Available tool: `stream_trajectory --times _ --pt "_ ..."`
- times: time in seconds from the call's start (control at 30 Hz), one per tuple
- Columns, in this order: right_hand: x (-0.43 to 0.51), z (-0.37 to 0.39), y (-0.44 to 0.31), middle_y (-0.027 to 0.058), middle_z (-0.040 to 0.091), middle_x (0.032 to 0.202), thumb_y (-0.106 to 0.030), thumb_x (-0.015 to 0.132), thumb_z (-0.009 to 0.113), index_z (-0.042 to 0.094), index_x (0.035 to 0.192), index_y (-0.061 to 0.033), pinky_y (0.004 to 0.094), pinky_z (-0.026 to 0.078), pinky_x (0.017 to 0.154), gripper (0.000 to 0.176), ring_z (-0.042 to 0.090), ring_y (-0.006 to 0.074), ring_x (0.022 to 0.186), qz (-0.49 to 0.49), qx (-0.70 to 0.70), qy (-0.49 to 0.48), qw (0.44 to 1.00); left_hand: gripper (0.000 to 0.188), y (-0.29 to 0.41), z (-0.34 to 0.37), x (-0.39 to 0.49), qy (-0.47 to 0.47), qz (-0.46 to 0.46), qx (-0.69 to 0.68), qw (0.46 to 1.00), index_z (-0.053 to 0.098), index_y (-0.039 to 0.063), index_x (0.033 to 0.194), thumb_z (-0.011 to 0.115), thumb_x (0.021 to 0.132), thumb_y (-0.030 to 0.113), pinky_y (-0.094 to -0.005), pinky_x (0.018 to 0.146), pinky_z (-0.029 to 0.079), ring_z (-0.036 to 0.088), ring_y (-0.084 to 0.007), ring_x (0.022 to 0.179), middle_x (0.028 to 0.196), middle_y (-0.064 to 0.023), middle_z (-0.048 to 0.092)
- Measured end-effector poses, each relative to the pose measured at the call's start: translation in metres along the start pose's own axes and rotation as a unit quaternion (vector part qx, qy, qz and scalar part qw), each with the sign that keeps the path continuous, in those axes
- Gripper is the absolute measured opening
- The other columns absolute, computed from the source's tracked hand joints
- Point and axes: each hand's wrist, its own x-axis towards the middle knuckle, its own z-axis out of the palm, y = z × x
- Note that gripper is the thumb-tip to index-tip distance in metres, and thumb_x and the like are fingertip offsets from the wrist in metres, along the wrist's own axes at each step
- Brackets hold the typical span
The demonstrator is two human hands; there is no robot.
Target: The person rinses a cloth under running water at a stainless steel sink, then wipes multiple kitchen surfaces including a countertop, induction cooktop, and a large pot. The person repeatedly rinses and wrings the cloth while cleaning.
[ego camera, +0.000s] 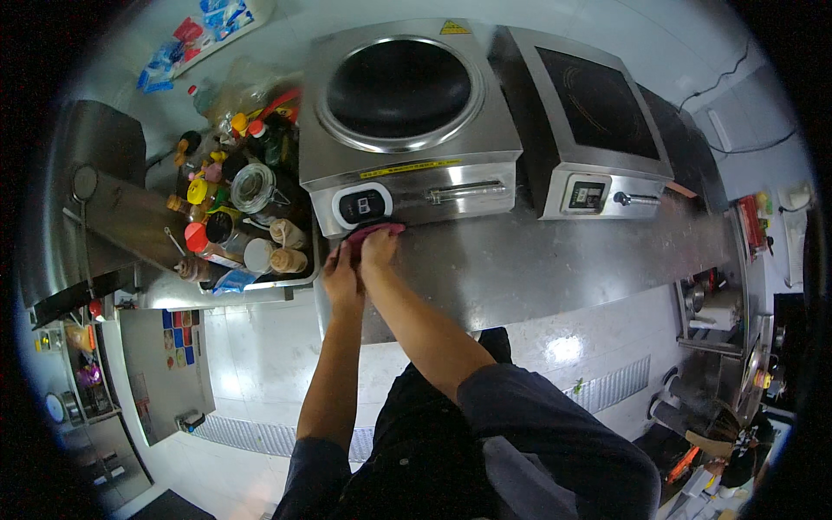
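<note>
My left hand point(342, 276) and my right hand point(379, 250) are close together at the front left corner of a steel induction wok cooker point(409, 169). Between them is a dark red cloth point(372, 231), bunched just below the cooker's control panel point(363, 205). My right fingers are bent over the cloth, gripping it. The left fingers touch its left side; how firmly they hold it is partly hidden. Both hands are just above the steel worktop point(507, 266). The round black wok well point(400, 89) holds no pan.
To the left, a tray point(305, 281) is crowded with sauce bottles, squeeze bottles and a glass clip-top jar point(253, 187). A second, flat-topped induction cooker point(598, 117) stands to the right. A long-handled ladle point(84, 184) lies at far left. Shelving point(712, 344) is at the right.
</note>
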Motion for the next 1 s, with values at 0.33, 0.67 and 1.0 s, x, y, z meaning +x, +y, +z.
stream_trajectory --times 0.33,0.67,1.0 --pt "-0.013 -0.056 -0.003 0.0121 0.064 0.101 -0.022 0.085 0.053 0.064 0.105 -0.0044 0.0387 0.047 0.078 0.028 0.058 0.0228 0.089 0.104 -0.14 -0.365 0.915 0.021 -0.004 -0.062 -0.068 -0.081 0.052 0.09 0.991 0.057 -0.002 0.106 0.056 0.094 0.016 -0.036 0.089 0.05 0.061 -0.0227 0.097 0.107 -0.0118 0.062" --pt "0.005 -0.343 -0.143 0.0083 0.065 0.094 -0.029 0.077 0.075 0.064 0.099 -0.0023 0.0341 0.049 0.07 0.036 0.061 0.0189 0.084 -0.181 -0.245 -0.413 0.858 0.051 -0.018 -0.005 -0.129 -0.3 0.314 0.547 0.716 0.048 0.001 0.13 0.051 0.095 0.038 -0.0441 0.095 0.044 0.052 -0.0345 0.113 0.127 -0.0194 0.05" --pt "0.005 -0.577 -0.185 -0.0039 0.047 0.066 -0.035 0.085 0.069 0.05 0.069 -0.0054 0.0287 0.04 0.058 0.039 0.045 0.0066 0.067 -0.376 -0.085 -0.17 0.907 0.025 -0.112 0.229 -0.261 -0.547 0.395 0.443 0.59 0.049 -0.004 0.085 0.051 0.096 0.018 -0.0328 0.07 0.04 0.044 -0.018 0.072 0.076 -0.0083 0.046"
